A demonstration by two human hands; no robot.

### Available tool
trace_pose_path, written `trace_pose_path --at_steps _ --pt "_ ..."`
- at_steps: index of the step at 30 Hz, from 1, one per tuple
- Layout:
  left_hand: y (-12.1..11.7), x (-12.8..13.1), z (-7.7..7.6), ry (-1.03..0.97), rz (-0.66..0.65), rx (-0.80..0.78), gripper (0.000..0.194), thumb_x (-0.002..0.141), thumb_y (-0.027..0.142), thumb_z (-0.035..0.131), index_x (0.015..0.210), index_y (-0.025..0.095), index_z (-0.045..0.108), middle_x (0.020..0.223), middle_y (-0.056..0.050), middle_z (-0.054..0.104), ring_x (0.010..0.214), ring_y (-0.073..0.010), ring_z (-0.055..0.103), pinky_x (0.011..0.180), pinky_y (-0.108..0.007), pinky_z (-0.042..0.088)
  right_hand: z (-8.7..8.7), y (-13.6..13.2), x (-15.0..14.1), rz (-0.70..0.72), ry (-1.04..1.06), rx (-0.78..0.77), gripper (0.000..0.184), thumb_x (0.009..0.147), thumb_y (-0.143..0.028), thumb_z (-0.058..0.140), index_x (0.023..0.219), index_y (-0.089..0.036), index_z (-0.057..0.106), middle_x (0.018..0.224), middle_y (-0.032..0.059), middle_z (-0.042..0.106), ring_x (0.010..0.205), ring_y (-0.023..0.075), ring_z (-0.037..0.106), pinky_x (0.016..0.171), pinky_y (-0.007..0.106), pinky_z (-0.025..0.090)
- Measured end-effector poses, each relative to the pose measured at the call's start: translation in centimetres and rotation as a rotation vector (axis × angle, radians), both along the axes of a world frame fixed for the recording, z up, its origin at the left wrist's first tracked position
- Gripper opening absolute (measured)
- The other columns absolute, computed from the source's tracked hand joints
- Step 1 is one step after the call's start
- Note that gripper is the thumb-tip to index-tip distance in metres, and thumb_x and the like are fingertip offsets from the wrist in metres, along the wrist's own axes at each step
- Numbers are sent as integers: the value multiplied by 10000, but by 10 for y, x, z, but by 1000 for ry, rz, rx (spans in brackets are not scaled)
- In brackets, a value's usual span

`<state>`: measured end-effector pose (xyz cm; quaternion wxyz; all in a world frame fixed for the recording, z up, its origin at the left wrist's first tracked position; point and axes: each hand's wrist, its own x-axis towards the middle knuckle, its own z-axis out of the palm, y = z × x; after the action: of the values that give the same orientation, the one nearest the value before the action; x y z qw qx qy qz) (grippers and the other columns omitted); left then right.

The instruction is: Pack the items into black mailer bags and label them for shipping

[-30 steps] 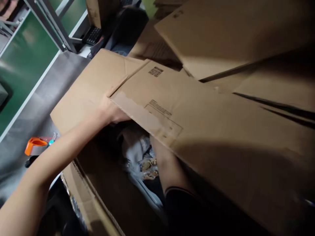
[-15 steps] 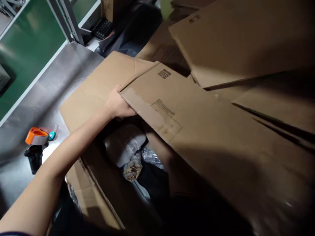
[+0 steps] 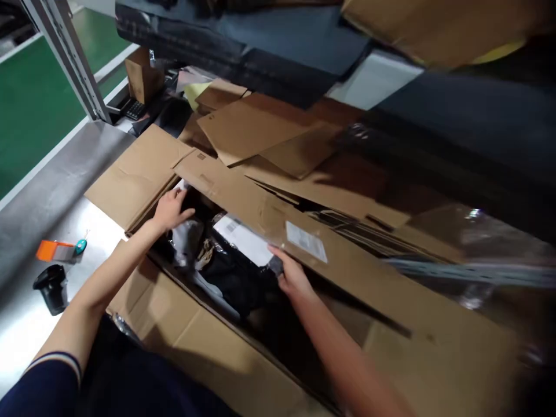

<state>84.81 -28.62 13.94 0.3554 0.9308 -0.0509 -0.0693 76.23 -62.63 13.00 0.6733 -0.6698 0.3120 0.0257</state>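
Note:
A long cardboard box (image 3: 186,315) stands with its top flaps folded outward. Inside it lie a white bundle (image 3: 186,237) in clear plastic and dark packed items (image 3: 226,284). My right hand (image 3: 293,275) reaches into the box and grips the near end of a dark plastic-wrapped packet with a white label (image 3: 245,238). My left hand (image 3: 171,209) is over the far left corner of the opening, its thumb and fingers apart. Its fingertips are by a small white patch at that corner; whether they touch it I cannot tell. The bottom of the box is in shadow.
On the metal table (image 3: 65,179) at left are an orange tape dispenser (image 3: 54,250), a teal tag (image 3: 80,246) and a black handheld device (image 3: 52,288). Flattened cardboard sheets (image 3: 260,127) are stacked behind the box. Dark folded material (image 3: 260,40) hangs over them.
My view has pulled back and shifted. My left hand, formerly under the far flap, shows its fingers over the box corner. My right hand has come into view with the labelled packet.

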Motion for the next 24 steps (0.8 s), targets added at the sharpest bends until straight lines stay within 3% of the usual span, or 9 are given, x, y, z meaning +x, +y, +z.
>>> trace_pose_path --at_steps 2,4,7,9,11,13,16,20,24 --pt "10 -64 10 170 17 -395 721 872 540 751 1481 198 572 1547 -191 596 1455 -355 547 1232 -544 450 19 14 -33 -5 82 108 328 688 -357 911 904 -178 741 807 65 782 757 258 768 694 387 680" --pt "25 -134 13 269 91 -757 990 790 607 826 1613 255 405 1639 -198 499 1483 -376 524 1216 -557 468 34 54 -69 -21 67 226 399 600 -334 921 928 -191 745 867 67 809 823 270 789 752 384 697" --pt "58 -234 9 262 326 -1087 1400 642 609 940 1699 364 56 1734 -210 338 1497 -402 509 1181 -602 492 47 158 -130 -52 -123 341 519 585 -377 933 1041 -238 728 1040 37 823 996 257 791 886 380 691" --pt "94 -290 6 163 496 -1187 1475 587 632 953 1690 373 8 1681 -202 425 1457 -388 550 1173 -601 500 48 246 -177 -9 -190 417 565 604 -426 932 1093 -258 705 1099 28 814 1070 259 777 946 406 677" --pt "145 -341 8 5 633 -1200 1352 581 637 936 1660 330 181 1557 -166 574 1393 -364 600 1177 -563 502 41 336 -228 86 -171 502 593 631 -506 910 1114 -248 684 1128 45 802 1085 267 766 978 435 663" --pt "210 -392 12 -133 747 -1149 1074 623 594 904 1527 267 424 1436 -133 666 1319 -340 640 1159 -515 513 26 417 -279 249 -95 583 659 640 -582 885 1153 -241 652 1180 68 782 1087 271 755 971 445 656" --pt "310 -468 12 -194 985 -1024 775 677 529 827 1324 191 566 1339 -134 713 1224 -312 673 1097 -460 543 -9 502 -344 618 45 549 708 682 -682 811 1207 -258 596 1287 99 725 1126 272 727 851 410 658" --pt "405 -545 -6 5 1296 -772 667 803 542 650 1297 98 584 1291 -211 722 1202 -329 686 1042 -443 567 -61 550 -388 932 117 235 662 689 -740 736 1140 -283 577 1243 91 689 1144 264 710 762 352 625" --pt "440 -587 -30 23 1501 -618 810 757 434 757 1434 62 513 1622 -303 447 1587 -421 340 1283 -484 347 -93 561 -401 1190 133 134 677 577 -732 806 1017 -253 620 979 67 733 939 280 742 758 397 603"
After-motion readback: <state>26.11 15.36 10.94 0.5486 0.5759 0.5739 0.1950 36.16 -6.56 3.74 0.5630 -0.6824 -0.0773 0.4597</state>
